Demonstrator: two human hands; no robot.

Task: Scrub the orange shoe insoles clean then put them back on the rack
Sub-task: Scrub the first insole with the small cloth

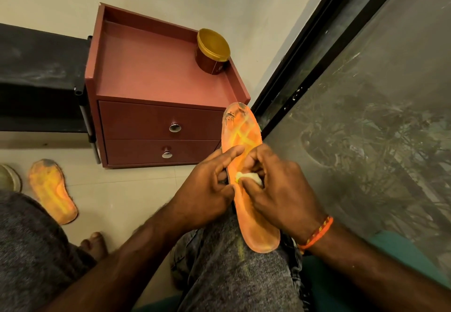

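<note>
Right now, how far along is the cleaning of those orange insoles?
Nothing looks finished yet. In hand: the left hand holds the long orange foam insole propped on the knee while the right hand pinches a small pale scrubbing pad against its middle; dark grime shows at its toe. Left: the second orange insole lies on the tiled floor, dirty-looking, and neither is on a rack.

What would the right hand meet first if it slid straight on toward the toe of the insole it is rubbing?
Probably the left hand's fingertips, which lie across the held insole just ahead of the right hand and its pale pad; depth is unclear.
</note>
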